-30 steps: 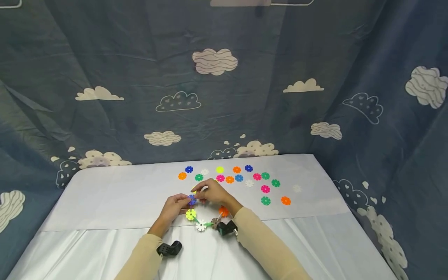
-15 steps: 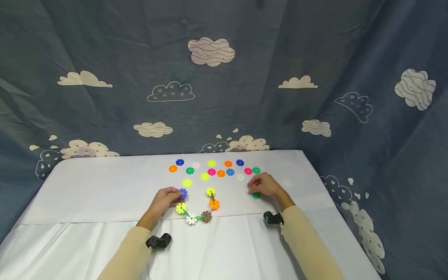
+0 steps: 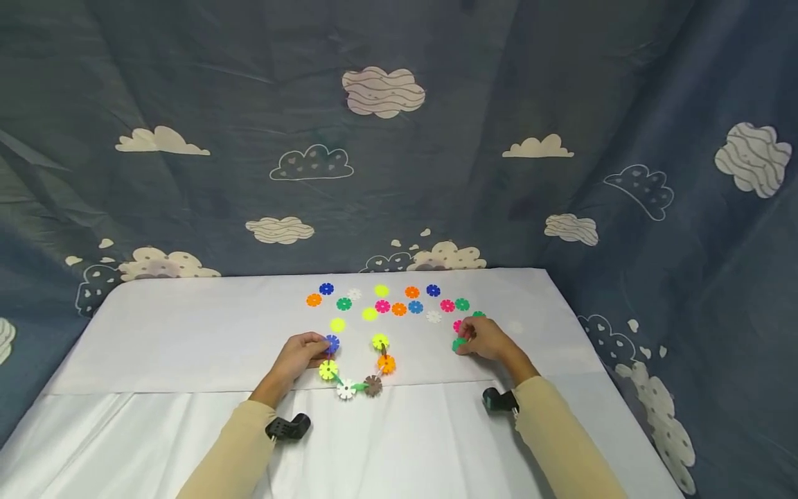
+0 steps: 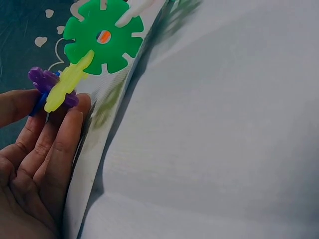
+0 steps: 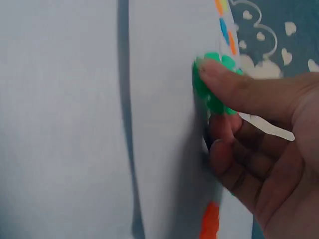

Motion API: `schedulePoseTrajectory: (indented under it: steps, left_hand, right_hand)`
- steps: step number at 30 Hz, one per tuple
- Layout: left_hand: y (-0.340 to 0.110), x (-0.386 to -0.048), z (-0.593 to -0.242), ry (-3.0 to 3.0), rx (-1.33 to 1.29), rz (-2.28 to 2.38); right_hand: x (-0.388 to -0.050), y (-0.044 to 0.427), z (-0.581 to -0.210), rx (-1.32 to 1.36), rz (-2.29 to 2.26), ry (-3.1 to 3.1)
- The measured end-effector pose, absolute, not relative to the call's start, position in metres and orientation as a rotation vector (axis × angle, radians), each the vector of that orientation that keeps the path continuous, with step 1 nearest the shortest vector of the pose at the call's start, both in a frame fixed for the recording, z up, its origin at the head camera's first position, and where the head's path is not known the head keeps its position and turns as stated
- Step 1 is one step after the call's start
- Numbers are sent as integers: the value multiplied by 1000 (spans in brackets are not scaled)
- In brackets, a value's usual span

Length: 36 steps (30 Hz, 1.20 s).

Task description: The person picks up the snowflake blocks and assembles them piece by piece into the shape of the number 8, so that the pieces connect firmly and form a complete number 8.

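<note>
In the head view my left hand [image 3: 296, 360] pinches a blue notched flower disc [image 3: 332, 344] at one end of a curved chain of joined discs. A yellow disc [image 3: 328, 370], a white disc [image 3: 346, 389], a brown disc [image 3: 373, 385] and an orange disc [image 3: 386, 364] are parts of that chain. In the left wrist view a purple disc [image 4: 43, 78] joins the held end, beside a yellow disc [image 4: 70, 82] and a green disc [image 4: 104, 37]. My right hand [image 3: 489, 341] holds a loose green disc [image 5: 215, 89] between thumb and fingers, low over the table.
Loose discs lie across the back of the white-covered table [image 3: 187, 333], among them a pink disc [image 3: 447, 305] and a blue disc [image 3: 415, 307]. An orange disc [image 5: 210, 221] shows under my right hand. A dark cloud-print curtain [image 3: 399, 187] hangs behind.
My right hand has left the chain, moved right to the loose discs and taken hold of a green one. My left hand keeps its pinch on the blue disc.
</note>
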<state>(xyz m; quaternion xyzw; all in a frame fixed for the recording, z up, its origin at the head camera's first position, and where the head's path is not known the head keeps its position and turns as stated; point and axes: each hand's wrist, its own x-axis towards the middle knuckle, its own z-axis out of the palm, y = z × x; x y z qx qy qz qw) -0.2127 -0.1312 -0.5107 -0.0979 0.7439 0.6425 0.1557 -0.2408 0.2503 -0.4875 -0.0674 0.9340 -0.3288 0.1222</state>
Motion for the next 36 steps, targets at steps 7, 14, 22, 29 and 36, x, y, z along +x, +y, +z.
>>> schedulePoseTrajectory:
  steps: [7,14,22,29,36]
  left_hand:
    - [-127,-213,-511,2150,-304,1835]
    - [-126,-215,-511,2144,-322,1843]
    - [-128,-214,-514,2131,-315,1891]
    - [-128,-216,-514,2134,-340,1887]
    - [-127,-217,-514,2138,-369,1877]
  right_hand:
    - [-246,196,-478,-246,-1355,2535]
    - [-262,116,-473,-526,-1518,2382]
    - [-267,68,-487,-614,-1481,2391]
    - [-266,62,-492,-590,-1516,2391]
    - [-263,60,-491,-610,-1603,2354]
